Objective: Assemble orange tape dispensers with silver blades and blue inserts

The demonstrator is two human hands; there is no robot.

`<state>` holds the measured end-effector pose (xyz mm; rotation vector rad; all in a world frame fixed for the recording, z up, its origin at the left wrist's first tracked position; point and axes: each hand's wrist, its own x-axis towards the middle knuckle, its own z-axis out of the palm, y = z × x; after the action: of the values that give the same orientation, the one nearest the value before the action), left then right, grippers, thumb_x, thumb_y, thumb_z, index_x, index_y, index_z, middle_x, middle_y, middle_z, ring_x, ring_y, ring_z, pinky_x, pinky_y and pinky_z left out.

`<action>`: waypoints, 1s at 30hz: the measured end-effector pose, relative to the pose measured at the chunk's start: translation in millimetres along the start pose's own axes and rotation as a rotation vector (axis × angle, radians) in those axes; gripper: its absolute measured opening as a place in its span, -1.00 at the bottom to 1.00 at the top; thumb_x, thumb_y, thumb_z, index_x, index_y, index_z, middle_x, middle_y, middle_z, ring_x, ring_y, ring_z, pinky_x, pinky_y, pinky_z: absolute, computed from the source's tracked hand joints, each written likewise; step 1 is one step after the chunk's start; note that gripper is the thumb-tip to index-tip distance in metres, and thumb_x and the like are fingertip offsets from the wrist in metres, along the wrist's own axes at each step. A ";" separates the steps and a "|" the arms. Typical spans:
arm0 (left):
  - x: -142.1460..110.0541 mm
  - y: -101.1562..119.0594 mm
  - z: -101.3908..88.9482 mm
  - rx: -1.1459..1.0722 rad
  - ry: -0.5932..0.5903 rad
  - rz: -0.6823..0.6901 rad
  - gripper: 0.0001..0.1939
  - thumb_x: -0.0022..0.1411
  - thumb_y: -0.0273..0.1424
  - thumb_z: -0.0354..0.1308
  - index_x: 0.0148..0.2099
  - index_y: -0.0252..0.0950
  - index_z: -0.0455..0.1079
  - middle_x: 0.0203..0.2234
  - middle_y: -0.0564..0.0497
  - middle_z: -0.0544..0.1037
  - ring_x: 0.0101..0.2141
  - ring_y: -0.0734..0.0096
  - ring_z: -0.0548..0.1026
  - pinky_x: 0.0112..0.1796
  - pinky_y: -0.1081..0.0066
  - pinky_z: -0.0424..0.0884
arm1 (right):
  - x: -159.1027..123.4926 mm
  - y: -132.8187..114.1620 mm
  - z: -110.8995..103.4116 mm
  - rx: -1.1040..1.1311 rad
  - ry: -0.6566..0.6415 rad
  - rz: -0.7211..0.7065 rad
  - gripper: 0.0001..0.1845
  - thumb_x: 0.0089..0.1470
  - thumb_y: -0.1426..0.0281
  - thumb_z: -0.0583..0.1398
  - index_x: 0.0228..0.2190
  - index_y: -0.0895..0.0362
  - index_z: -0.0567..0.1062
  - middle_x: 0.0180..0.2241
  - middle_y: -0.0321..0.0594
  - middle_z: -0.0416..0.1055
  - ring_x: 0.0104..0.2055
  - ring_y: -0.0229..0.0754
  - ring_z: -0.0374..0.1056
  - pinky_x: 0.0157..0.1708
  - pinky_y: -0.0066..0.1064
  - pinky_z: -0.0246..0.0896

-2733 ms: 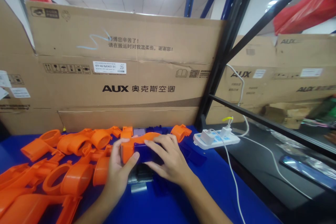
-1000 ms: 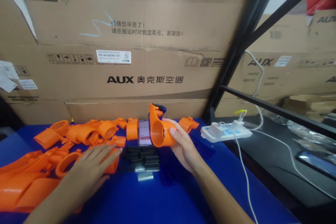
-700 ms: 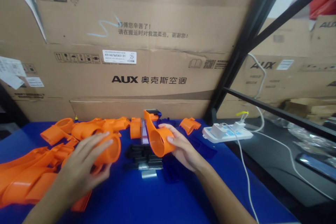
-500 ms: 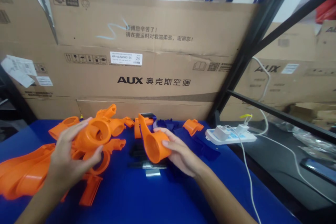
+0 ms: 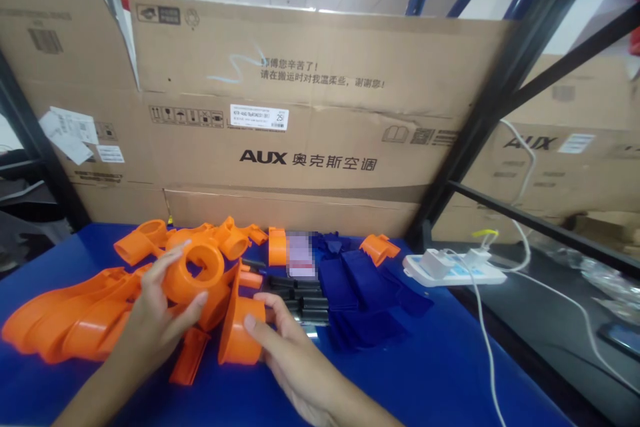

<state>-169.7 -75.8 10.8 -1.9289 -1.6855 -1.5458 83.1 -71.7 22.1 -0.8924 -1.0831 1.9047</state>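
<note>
My left hand (image 5: 167, 310) is curved around an orange plastic ring (image 5: 200, 271), thumb and fingers on either side of it. In my right hand (image 5: 287, 343) is an orange plastic band (image 5: 245, 330), rolled into a short tube with a pointed flap rising at its left edge. My thumb presses on its outside and the fingers are partly hidden behind. The band is close to the left hand's ring. Around and behind the left hand lies a pile of similar orange pieces (image 5: 65, 320), some curved and nested together.
Black pens or tubes (image 5: 300, 300) lie mid-table beside flat dark blue pieces (image 5: 357, 280). Farther back are a blurred-out card (image 5: 301, 255) and another orange piece (image 5: 379, 249). A white power strip (image 5: 453, 268) with cables lies right. A large cardboard box (image 5: 310, 120) stands behind.
My right hand has brought the orange band left and nearer to me, beside the left hand. The view has shifted slightly, and the black items now show.
</note>
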 end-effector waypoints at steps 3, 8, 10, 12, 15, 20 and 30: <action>-6.4 9.5 10.3 -0.001 -0.101 0.023 -0.22 0.34 -0.20 0.20 0.45 -0.13 -0.10 0.32 -0.29 0.24 0.32 -0.15 0.27 0.23 -0.29 0.28 | -0.9 6.6 5.6 0.009 0.017 -0.008 -0.27 -0.15 0.02 0.49 0.02 -0.04 0.44 -0.06 -0.19 0.43 -0.04 -0.03 0.42 -0.06 -0.21 0.31; -4.7 15.4 26.0 0.031 -0.179 0.150 -0.28 0.38 -0.37 0.12 0.44 -0.01 -0.13 0.34 -0.28 0.18 0.37 -0.14 0.18 0.19 -0.27 0.34 | -0.7 9.4 17.6 0.052 0.005 -0.017 -0.30 -0.05 0.03 0.46 0.06 -0.06 0.41 0.00 -0.16 0.43 0.00 -0.01 0.42 -0.04 -0.21 0.34; -5.6 9.3 32.9 0.031 -0.120 0.153 -0.28 0.36 -0.33 0.14 0.43 -0.05 -0.12 0.31 -0.29 0.21 0.35 -0.16 0.22 0.18 -0.29 0.35 | 3.3 9.6 21.7 0.076 0.019 -0.021 -0.30 -0.02 0.04 0.44 0.09 -0.07 0.38 0.03 -0.15 0.43 0.04 0.01 0.42 -0.02 -0.18 0.34; -8.0 2.5 39.2 0.036 -0.054 0.127 -0.31 0.35 -0.28 0.15 0.41 -0.11 -0.06 0.27 -0.30 0.26 0.31 -0.19 0.27 0.17 -0.30 0.34 | 9.1 10.3 25.1 0.114 0.030 -0.041 -0.28 0.00 0.04 0.43 0.12 -0.06 0.35 0.05 -0.14 0.43 0.09 0.03 0.41 0.01 -0.17 0.33; -12.6 -2.0 45.0 0.068 0.003 0.048 -0.36 0.35 -0.23 0.14 0.38 -0.13 0.01 0.24 -0.28 0.30 0.27 -0.18 0.30 0.18 -0.29 0.31 | 16.6 11.4 28.1 0.130 0.038 -0.068 -0.26 0.01 0.04 0.42 0.14 -0.06 0.32 0.07 -0.14 0.45 0.12 0.03 0.40 0.02 -0.17 0.33; -16.5 3.5 48.4 0.091 0.076 -0.028 -0.32 0.33 -0.11 0.17 0.37 -0.22 0.06 0.25 -0.31 0.28 0.27 -0.19 0.28 0.22 -0.25 0.22 | 15.4 7.5 25.9 0.132 0.074 -0.055 -0.21 -0.02 0.03 0.44 0.15 -0.05 0.32 0.06 -0.14 0.46 0.12 0.03 0.41 0.02 -0.17 0.34; -13.7 12.3 50.5 0.110 0.146 -0.054 -0.31 0.34 -0.07 0.16 0.35 -0.29 0.08 0.27 -0.36 0.25 0.28 -0.21 0.26 0.24 -0.23 0.18 | 4.7 -4.2 22.3 0.202 -0.007 0.009 -0.31 0.03 0.30 0.43 0.16 -0.02 0.37 0.11 -0.10 0.47 0.20 -0.01 0.39 0.17 -0.16 0.26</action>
<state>-128.4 -54.9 -16.6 -1.6883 -1.7350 -1.5358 63.2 -74.4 33.8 -0.7778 -0.8729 1.9857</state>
